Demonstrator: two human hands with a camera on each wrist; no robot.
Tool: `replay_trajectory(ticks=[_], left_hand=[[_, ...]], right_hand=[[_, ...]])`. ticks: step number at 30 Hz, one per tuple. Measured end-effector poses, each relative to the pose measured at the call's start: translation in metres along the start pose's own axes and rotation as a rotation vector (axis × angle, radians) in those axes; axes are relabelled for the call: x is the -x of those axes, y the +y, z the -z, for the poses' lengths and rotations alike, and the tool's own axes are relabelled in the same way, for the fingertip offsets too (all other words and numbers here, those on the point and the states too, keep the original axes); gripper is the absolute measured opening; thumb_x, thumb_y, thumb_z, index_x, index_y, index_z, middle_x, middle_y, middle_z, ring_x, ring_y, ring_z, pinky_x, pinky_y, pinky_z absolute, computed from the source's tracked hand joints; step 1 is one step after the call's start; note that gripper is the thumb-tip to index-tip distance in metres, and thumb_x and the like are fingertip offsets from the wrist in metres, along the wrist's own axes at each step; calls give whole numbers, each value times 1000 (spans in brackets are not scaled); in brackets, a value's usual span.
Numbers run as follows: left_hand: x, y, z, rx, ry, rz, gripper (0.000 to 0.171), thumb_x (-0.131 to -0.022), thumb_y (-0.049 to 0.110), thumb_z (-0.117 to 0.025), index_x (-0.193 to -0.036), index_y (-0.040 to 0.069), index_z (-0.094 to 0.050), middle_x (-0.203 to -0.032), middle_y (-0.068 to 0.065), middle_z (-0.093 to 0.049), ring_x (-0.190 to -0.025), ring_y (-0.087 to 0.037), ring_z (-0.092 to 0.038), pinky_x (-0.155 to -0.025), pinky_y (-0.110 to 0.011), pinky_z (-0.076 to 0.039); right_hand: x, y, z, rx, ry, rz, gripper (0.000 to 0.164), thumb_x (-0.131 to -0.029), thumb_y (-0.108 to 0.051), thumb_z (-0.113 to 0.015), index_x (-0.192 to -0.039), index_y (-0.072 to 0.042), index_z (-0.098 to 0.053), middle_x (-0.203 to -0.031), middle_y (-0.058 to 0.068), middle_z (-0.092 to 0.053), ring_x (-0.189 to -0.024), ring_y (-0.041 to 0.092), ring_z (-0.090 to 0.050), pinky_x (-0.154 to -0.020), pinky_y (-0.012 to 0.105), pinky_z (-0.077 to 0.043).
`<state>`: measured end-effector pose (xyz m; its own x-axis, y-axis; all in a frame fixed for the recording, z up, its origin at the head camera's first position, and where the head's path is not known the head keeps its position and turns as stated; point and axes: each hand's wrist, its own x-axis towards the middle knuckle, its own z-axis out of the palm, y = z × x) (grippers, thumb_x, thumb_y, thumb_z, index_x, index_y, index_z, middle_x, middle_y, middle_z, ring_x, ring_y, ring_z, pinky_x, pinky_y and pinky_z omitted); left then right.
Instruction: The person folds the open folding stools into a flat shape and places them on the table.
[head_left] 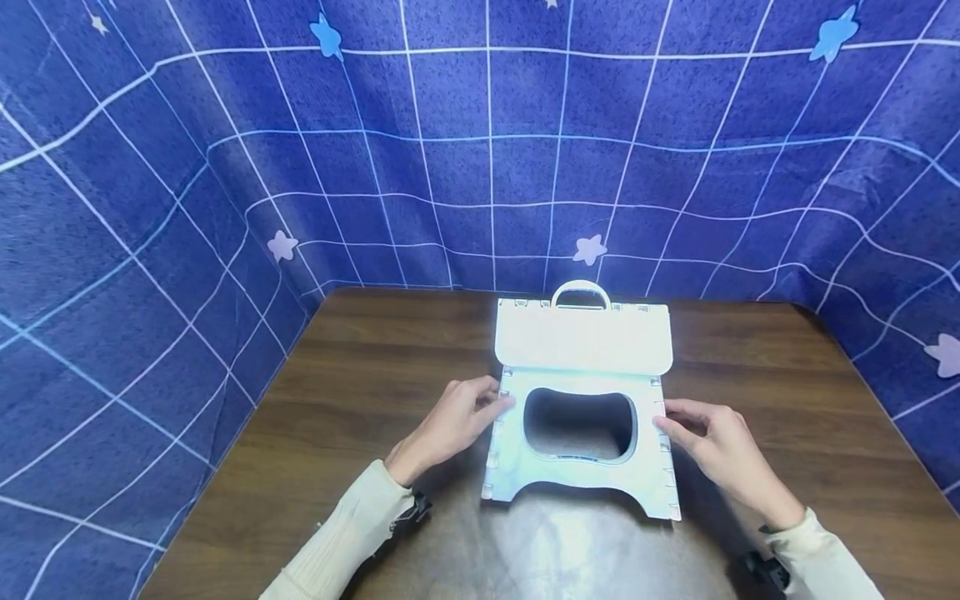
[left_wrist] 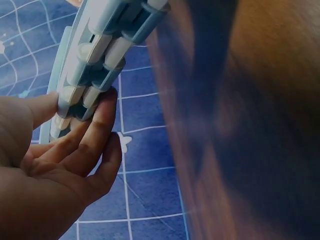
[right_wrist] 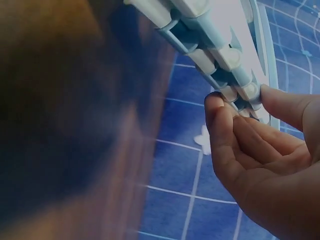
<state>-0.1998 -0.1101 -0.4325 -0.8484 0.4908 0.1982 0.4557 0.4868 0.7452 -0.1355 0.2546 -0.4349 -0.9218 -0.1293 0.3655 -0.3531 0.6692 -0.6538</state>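
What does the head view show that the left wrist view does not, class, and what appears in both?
Only the head view shows the whole pale blue folded plastic stool, its arched carry handle, the right hand and the brown wooden table. Only the left wrist view shows the stool's interlocking hinge knuckles close up, with fingertips pinching that edge. Both show the left hand on the stool and the blue grid-patterned cloth.

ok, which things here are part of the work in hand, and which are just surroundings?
In hand:
- folding stool, light blue, folded flat on the table
- left hand, fingers on the stool's left hinge edge
- right hand, fingers on its right hinge edge

Just there:
- wooden table
- blue checked cloth with stars behind and at the sides
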Motion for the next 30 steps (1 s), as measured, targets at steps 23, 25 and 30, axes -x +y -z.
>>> replay_trajectory(ticks=[23,25,30], left_hand=[[6,-23,-17,-85,-125,110,20,-103,34,-56,-96,15,-60,-61,2,-50,-47,-8,-43,-45,-23,-37],[6,-24,-19,-110,-127,110,20,-103,33,-55,-94,15,-59,-61,3,-50,-47,-7,-43,-44,-22,-37],[2,-26,-22,-208,-104,76,20,-102,29,-58,-95,11,-61,-61,4,-49,-48,-7,-44,-44,-21,-36]], right_hand=[[3,16,-27,58,-113,-99,20,-95,-17,-69,-107,-3,-76,-99,6,-76,-90,17,-67,-78,36,-55],[4,16,-28,65,-130,-105,21,-95,-18,-69,-108,-1,-75,-100,9,-75,-96,23,-69,-82,43,-56],[4,14,-29,68,-160,-109,23,-95,-17,-69,-108,1,-74,-98,10,-75,-94,26,-70,-81,48,-56]])
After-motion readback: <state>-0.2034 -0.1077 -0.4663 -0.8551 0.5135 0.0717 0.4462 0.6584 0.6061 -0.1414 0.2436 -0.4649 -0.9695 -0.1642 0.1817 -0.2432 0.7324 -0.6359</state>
